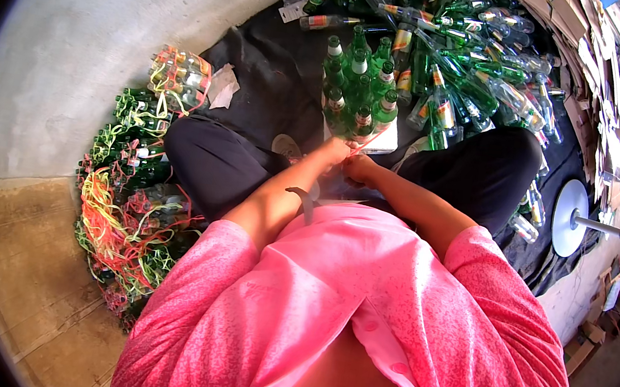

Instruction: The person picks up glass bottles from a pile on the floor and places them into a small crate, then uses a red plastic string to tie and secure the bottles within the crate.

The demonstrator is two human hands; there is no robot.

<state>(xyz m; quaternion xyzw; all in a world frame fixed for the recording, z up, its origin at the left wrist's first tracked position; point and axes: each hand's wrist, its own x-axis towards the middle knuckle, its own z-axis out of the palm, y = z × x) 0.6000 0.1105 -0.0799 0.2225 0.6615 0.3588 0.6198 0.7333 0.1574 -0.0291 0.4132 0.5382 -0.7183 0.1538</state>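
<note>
Several green glass bottles point(362, 87) stand upright in a tight group on a white flat base point(381, 144) before me. At the near edge of this group, my left hand point(342, 150) and my right hand point(358, 169) are close together, with fingers closed on a red plastic strap point(370, 143). The strap runs up beside the nearest bottles; its path round the back is hidden. The fingertips are small and partly hidden in this view.
Loose clear and green bottles point(465, 67) lie heaped on a black sheet point(266, 78). Tied bottle bundles point(140, 161) and loose red and yellow straps point(103, 220) are at left by the wall point(104, 23). A pedestal fan's round base point(569, 218) and stacked cardboard point(583, 47) are at right.
</note>
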